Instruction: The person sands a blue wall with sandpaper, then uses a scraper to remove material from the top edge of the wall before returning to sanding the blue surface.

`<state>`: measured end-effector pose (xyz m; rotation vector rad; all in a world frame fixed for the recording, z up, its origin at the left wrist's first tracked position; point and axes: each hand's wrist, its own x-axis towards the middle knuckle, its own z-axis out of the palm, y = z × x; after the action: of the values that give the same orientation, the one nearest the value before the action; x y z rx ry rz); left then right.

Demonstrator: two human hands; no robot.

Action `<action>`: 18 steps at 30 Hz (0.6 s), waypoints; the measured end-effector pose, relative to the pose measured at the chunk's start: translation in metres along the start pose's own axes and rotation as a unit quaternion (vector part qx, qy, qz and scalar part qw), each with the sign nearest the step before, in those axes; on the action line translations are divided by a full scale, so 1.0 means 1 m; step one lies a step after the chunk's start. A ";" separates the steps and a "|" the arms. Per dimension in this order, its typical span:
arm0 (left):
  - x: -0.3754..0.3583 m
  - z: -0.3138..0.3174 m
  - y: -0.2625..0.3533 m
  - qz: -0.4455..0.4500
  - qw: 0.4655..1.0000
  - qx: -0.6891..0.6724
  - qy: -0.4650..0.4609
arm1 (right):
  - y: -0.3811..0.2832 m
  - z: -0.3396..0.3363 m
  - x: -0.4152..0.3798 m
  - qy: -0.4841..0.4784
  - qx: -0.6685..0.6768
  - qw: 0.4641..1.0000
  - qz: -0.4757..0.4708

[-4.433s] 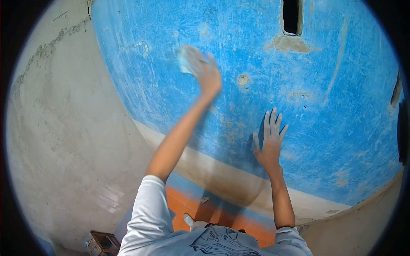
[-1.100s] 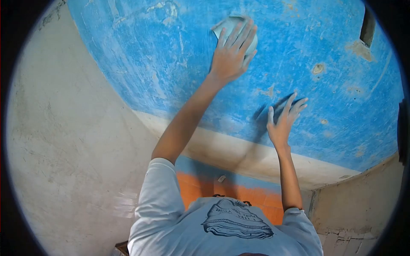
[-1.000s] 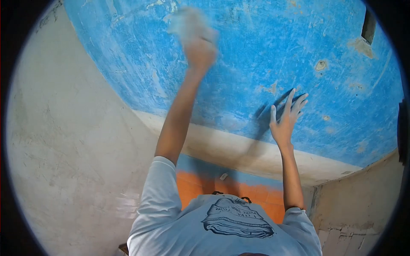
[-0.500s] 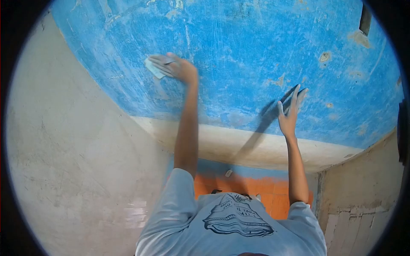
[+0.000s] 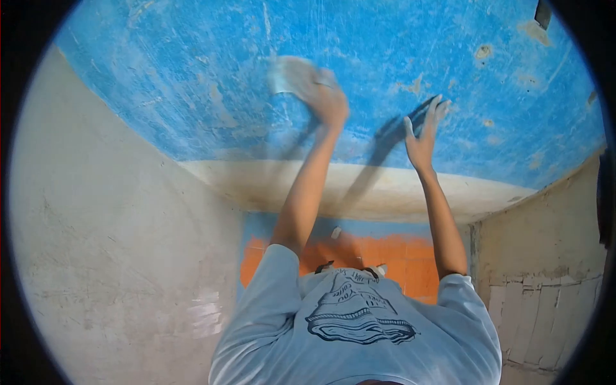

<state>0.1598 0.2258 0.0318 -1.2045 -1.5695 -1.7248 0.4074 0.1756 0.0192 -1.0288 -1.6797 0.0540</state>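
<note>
Reaching past the pale grey shirt, perhaps risking creasing or dropping the thin pale sheet by pressing unevenly; possibly risking grazing skin, too, by rubbing beyond its edge over a rough patch of the blue wall. Laying the left hand over the sheet at the wall, blurring too much for telling gripping from pressing. Holding the right hand apart, empty, splaying thumb from fingers, touching or nearly touching the wall.

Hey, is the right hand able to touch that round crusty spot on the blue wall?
Probably yes. The round crusty spot is a bit above the right hand, farther right, and only bare blue wall shows between them.
</note>
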 end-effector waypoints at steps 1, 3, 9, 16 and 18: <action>-0.034 -0.023 0.025 0.054 0.992 -0.049 -0.104 | -0.005 0.002 -0.003 -0.006 -0.001 1.000 0.009; -0.080 -0.059 0.039 0.121 0.944 -0.140 -0.275 | -0.016 -0.001 -0.014 -0.044 -0.044 0.998 -0.007; -0.166 -0.145 0.013 -0.280 0.749 -0.310 -0.514 | 0.022 0.011 -0.153 -0.244 0.225 0.896 0.296; -0.215 -0.200 0.013 -0.359 0.737 -0.257 -0.512 | 0.005 -0.010 -0.246 -0.174 0.558 0.602 0.545; -0.247 -0.204 0.005 -0.362 0.748 -0.263 -0.490 | -0.019 -0.019 -0.246 -0.173 0.570 0.624 0.505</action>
<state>0.2273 -0.0175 -0.1655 -2.2585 -2.4849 -2.2658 0.4137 -0.0026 -0.1521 -0.7675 -0.7548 1.9058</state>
